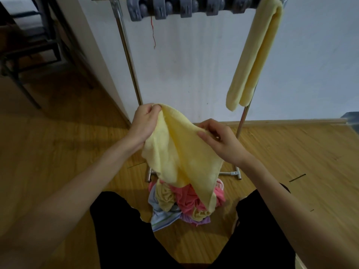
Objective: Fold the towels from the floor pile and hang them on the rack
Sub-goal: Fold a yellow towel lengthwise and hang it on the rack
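Both hands hold 1 yellow towel [174, 152] up in front of the person; the left hand [144, 121] pinches its top corner with curled fingers; the right hand [219, 140], just beside and slightly lower, grips the towel's upper edge between thumb and fingers; the 2 hands are apart, with cloth stretched between them. The towel's tail hangs down to the pile [182, 202] on the floor [58, 152], below the hands and between the person's knees. Beyond the hands stands the rack [128, 55]; up and right of the right hand, a folded yellow towel [256, 51] hangs over its bar; grey clips [161, 7] sit above the hands.
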Motion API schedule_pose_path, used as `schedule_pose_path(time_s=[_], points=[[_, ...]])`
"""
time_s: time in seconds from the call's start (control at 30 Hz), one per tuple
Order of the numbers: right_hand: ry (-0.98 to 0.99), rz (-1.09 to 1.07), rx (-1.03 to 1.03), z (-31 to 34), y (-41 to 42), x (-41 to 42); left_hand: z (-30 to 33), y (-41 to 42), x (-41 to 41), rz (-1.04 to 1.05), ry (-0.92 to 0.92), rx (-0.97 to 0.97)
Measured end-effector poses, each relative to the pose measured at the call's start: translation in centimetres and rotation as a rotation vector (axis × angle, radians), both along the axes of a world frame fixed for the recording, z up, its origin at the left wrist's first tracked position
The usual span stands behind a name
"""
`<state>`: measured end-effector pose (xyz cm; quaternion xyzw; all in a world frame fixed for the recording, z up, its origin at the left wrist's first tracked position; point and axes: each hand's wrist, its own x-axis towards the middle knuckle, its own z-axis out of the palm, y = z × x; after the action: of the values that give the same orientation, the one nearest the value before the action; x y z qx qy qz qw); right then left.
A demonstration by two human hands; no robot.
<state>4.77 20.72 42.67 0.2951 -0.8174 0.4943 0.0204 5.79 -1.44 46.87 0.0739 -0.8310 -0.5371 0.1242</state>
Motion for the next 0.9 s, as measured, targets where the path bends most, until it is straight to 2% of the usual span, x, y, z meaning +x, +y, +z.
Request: schedule_pose_path(time_s=[0.1, 0.23, 0.5, 0.6, 0.73, 0.8, 0.9], points=[[-0.003, 0.0, 0.018, -0.1, -0.3, -0.1, 1.0, -0.1, -0.3, 0.065, 0.044, 0.071], [0.002, -0.017, 0.035, -0.6, -0.6, -0.3, 1.6, 0.0, -0.4, 0.057, 0.099, 0.015], [-0.161, 0.059, -0.21, 1.0, -1.0, -0.6, 3.2, -0.9, -0.7, 0.095, 0.127, 0.012], [0.037, -0.025, -0.2, 1.1, -1.1, -0.4, 3.5, -1.3, -0.8, 0.134, 0.127, 0.019], [0.496, -0.01, 0.124, 0.3, -1.9, 0.7, 3.3, -0.9, -1.0, 0.189, 0.114, 0.01], [0.572, 0.051, 0.208, -0.2, -2.7, 1.1, 3.0, -0.6, -1.2, 0.207, 0.11, -0.016], [0.541, 0.121, 0.225, -0.7, -4.3, 1.7, 2.4, -0.1, -1.4, 0.232, 0.108, -0.042]])
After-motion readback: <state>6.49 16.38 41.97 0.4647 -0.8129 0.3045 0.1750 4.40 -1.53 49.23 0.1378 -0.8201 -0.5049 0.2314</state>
